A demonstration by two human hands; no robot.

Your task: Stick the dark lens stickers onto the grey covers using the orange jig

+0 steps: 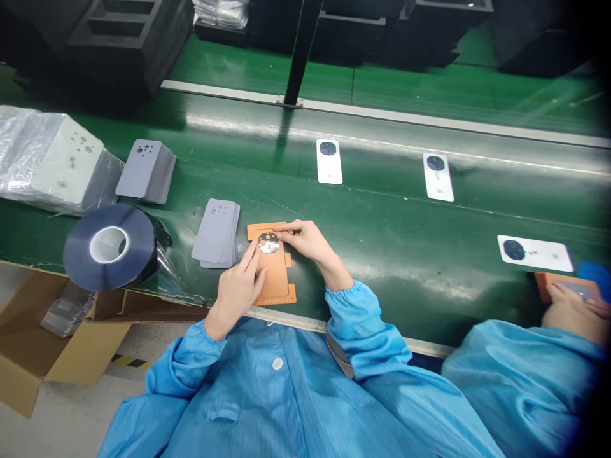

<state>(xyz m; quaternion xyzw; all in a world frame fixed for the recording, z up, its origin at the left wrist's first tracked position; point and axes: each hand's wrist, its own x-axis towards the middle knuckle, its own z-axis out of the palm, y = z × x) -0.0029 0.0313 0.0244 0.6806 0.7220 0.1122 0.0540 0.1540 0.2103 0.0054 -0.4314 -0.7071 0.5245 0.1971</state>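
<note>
An orange jig plate lies at the bench's near edge, with cut-outs along its border. On its upper part sits a shiny round disc with several holes, mirror-like below. My left hand rests over the jig's left side, fingers stretched out and their tips at the disc's left edge, thumb apart. From the right, my right hand pinches at the disc's upper right edge; what lies under its fingertips is partly hidden. Left of the jig is a fanned stack of grey phone-shaped sheets.
Left stand another grey stack, plastic-wrapped white sheets, a film roll and an open carton. White panels with dark discs lie beyond. At right, a co-worker's hand rests on another orange jig.
</note>
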